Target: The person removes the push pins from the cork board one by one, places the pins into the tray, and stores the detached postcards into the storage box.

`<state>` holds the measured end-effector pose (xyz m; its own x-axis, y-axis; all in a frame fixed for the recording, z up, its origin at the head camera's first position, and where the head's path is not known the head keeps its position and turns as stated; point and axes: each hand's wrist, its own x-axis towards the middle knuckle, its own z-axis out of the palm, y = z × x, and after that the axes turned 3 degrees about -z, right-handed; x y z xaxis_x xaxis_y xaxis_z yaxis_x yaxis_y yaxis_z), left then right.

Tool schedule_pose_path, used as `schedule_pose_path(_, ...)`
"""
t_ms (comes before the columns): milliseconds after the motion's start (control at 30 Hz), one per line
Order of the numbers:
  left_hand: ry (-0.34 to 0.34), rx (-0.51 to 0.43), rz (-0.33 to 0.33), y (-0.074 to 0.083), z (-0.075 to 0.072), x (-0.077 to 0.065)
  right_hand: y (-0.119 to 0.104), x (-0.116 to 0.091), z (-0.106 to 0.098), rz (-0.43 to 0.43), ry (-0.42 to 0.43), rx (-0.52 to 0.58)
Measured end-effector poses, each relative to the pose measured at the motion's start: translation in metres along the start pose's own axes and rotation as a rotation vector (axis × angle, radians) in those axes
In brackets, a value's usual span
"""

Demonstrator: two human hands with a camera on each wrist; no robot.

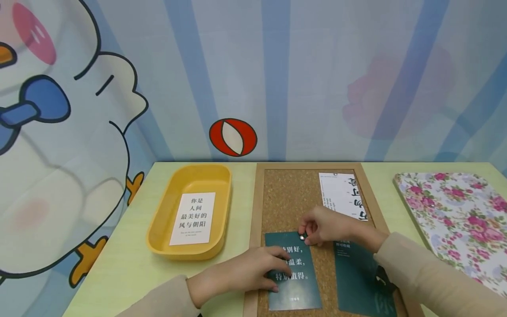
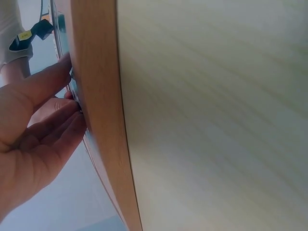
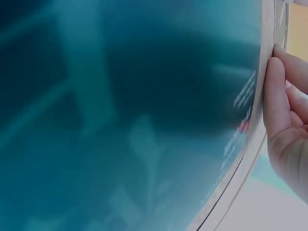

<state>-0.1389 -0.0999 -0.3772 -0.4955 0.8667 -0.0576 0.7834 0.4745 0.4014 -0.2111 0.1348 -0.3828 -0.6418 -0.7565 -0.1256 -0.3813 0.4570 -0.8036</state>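
A dark green card (image 1: pixel 295 290) with white Chinese writing lies on the framed corkboard (image 1: pixel 291 198). My left hand (image 1: pixel 251 266) rests on the card's left side, fingers extended over the print. At its top right corner my right hand (image 1: pixel 328 224) pinches a small shiny pushpin (image 1: pixel 302 237) between thumb and forefinger. Farther right on the cork is a second, larger green card (image 1: pixel 352 281), partly covered by the right forearm. Above it sits a white card (image 1: pixel 336 189) with black lettering and a pin (image 1: pixel 335 174) at its top edge.
Left of the corkboard stands a yellow tray (image 1: pixel 227 211) with a white printed card (image 1: pixel 192 218) in it. A flower-patterned board (image 1: pixel 455 220) lies at the right. Behind the pale table (image 1: pixel 123 259) hangs a cartoon-printed cloth (image 1: pixel 309 88).
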Motion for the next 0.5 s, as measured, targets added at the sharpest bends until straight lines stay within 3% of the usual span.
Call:
schedule_pose_path(267, 0.003, 0.009, -0.004, -0.0010, 0.0008, 0.0008, -0.0004, 0.0030, 0.0001, 0.088, 0.026, 0.107)
schedule_pose_path(500, -0.003, -0.001, -0.021, -0.0001, 0.0012, 0.0009, -0.0013, 0.0021, 0.0010, 0.083, 0.032, 0.102)
